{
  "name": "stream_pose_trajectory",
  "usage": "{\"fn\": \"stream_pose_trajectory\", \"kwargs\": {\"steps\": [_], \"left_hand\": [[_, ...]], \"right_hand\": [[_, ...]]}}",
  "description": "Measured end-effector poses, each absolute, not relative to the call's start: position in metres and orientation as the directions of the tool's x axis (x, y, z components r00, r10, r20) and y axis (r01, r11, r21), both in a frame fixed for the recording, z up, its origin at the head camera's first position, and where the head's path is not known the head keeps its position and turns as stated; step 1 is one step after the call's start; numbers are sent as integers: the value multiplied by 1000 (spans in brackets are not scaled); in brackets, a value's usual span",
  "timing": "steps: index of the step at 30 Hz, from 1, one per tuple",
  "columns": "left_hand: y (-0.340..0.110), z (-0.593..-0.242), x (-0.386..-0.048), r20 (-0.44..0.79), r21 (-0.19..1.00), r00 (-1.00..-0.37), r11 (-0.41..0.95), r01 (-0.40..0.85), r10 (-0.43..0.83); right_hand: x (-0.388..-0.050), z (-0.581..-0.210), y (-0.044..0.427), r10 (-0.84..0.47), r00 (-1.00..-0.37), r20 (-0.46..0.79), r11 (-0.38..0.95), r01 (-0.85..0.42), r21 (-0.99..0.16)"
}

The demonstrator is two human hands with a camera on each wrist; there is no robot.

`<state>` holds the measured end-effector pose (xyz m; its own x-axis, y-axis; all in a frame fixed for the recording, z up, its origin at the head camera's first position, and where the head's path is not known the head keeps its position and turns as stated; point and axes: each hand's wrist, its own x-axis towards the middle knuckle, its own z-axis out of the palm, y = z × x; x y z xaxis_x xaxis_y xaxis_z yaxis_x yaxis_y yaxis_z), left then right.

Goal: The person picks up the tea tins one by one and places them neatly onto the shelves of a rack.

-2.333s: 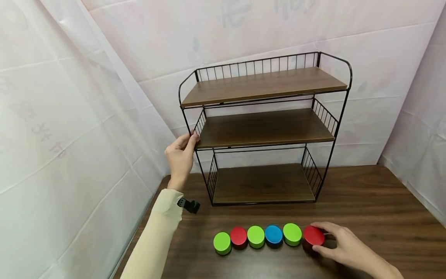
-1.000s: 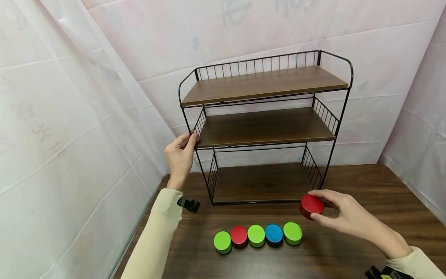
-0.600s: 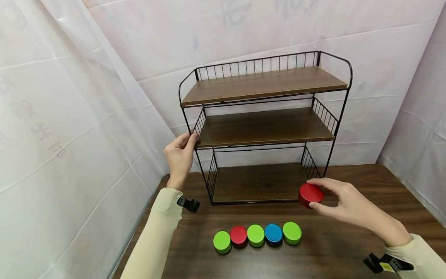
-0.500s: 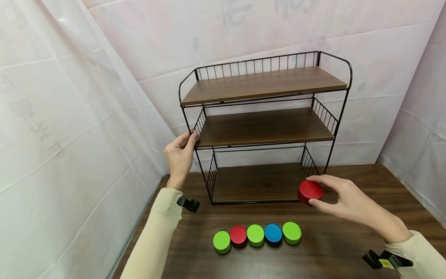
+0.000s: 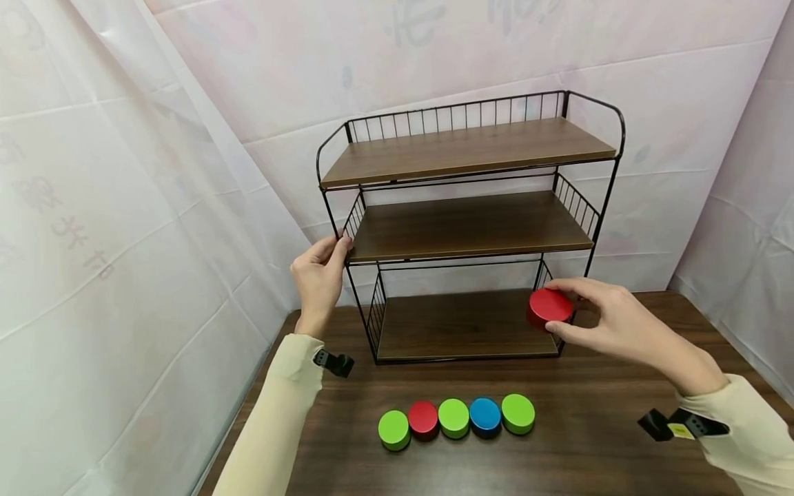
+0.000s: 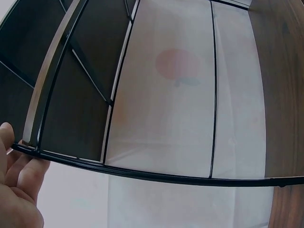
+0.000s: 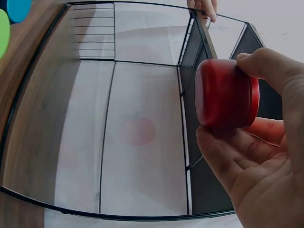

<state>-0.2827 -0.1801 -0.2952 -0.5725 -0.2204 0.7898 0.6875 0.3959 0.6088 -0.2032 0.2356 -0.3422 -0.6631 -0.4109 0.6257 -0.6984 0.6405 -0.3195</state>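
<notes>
Between thumb and fingers, my right hand [image 5: 611, 320] holds a round red tin [image 5: 549, 308] in front of the right end of the bottom shelf, off the table. In the right wrist view the red tin [image 7: 225, 95] shows its side and lid rim. My left hand [image 5: 319, 275] grips the left upright of the black wire shelf rack [image 5: 471, 224] at the middle board. The left wrist view shows fingers [image 6: 31, 178] curled at the rack's frame. A row stands before the rack: green tin [image 5: 393, 430], red tin [image 5: 424, 419], green tin [image 5: 454, 418], blue tin [image 5: 485, 417], green tin [image 5: 517, 413].
The rack has three brown boards with wire guards, and no items show on them. It stands on a dark wooden table [image 5: 645, 427]. White printed sheets [image 5: 155, 207] hang behind and at both sides.
My right hand has picked up the red tin from the right end of the row and carried it up and forward to the rack. The left hand has stayed on the upright.
</notes>
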Motion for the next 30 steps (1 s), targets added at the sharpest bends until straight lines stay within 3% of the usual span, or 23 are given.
{"fn": "stream_pose_trajectory", "kwargs": {"steps": [8,16,23,30], "left_hand": [[-179,-295,-283,783,618,-580,391,682,-225],[-182,-295,-283,774,630,-591,369,684,-227],[-182,-295,-282,773,630,-594,384,675,-225],[-183,-298,-285,759,646,-610,385,660,-228]], "right_hand": [[-211,-325,233,-391,-703,595,644,-670,-369],[-222,-304,227,-408,-700,586,645,-675,-358],[-227,-291,223,-367,-748,553,641,-634,-432],[-235,-284,222,-372,-732,571,645,-646,-407]]}}
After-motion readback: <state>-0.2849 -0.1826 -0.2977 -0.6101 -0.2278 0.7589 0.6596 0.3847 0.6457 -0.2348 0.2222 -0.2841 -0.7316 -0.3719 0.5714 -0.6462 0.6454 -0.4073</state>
